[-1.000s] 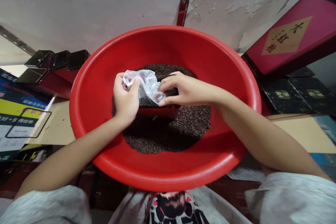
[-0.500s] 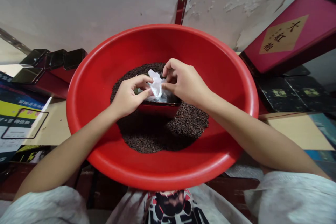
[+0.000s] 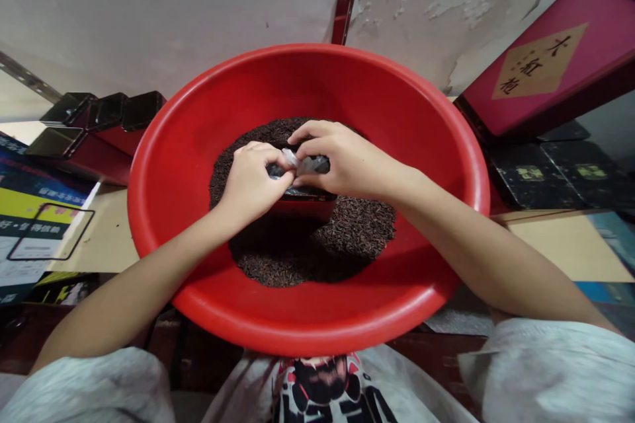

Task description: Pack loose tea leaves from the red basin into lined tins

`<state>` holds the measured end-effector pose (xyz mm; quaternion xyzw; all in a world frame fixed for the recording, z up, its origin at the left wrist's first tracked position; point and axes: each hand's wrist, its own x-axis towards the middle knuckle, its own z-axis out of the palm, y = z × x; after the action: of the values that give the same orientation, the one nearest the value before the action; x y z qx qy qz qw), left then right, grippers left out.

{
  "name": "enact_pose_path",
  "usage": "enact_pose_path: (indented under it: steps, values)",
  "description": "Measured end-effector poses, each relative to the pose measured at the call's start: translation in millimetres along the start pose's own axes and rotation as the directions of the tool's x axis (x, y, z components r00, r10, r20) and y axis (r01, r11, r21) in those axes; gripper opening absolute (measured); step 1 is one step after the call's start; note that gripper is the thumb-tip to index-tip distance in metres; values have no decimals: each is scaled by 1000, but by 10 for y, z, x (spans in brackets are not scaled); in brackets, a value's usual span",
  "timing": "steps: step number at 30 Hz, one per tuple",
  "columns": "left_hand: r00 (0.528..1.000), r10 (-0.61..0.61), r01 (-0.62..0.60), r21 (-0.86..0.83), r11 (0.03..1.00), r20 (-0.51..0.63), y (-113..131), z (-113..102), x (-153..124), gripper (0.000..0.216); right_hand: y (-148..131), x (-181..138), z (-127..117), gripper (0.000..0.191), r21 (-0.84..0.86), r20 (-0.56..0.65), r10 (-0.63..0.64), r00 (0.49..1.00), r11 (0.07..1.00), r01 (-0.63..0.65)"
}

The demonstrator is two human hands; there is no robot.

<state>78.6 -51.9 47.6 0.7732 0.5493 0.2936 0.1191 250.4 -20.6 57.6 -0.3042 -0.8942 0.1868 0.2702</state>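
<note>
A dark red tin box (image 3: pixel 307 209) stands in a heap of dark loose tea leaves (image 3: pixel 278 264) inside a large red plastic basin (image 3: pixel 317 327). At the tin's mouth shows a thin clear plastic bag (image 3: pixel 290 157), its top gathered into a small bunch. My left hand (image 3: pixel 255 175) pinches the bunch between thumb and fingers from the left. From the right, my right hand (image 3: pixel 337 157) curls its fingers around the same bunch, thumb near the left thumb. Most of the bag is hidden by the hands and the tin.
A tall pink tin (image 3: pixel 540 63) with a gold label leans at the right, above black lids (image 3: pixel 536 175). Several open dark tins (image 3: pixel 104 145) lie at the left. Behind the basin is a wall (image 3: pixel 198 6) with peeling paint.
The bag's white top stood up loosely between my fingers; now it is bunched smaller and lower. My hands have come closer together, nearly touching.
</note>
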Motion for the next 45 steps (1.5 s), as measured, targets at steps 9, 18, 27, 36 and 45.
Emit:
enact_pose_path:
  steps: [9,18,27,36,45]
  values:
    - [916,328,-338,3,941,230,-99,-91,-70,37,8,103,-38,8,-129,173,309,935,949,-289]
    - [878,426,-456,113,883,219,-158,-30,-34,45,21,-53,-124,18,-22,48,-49,998,998,50]
    - [893,427,-435,27,900,142,-244,23,-105,36,-140,-143,-64,51,-243,268,-122,956,951,190]
    - [900,425,-431,58,900,101,-182,-357,-270,31,-192,-138,23,34,-399,328,-11,945,905,149]
    - [663,-530,426,-316,848,-528,-1669,-527,-1712,18,-117,-156,95,80,-493,276,-42,960,851,179]
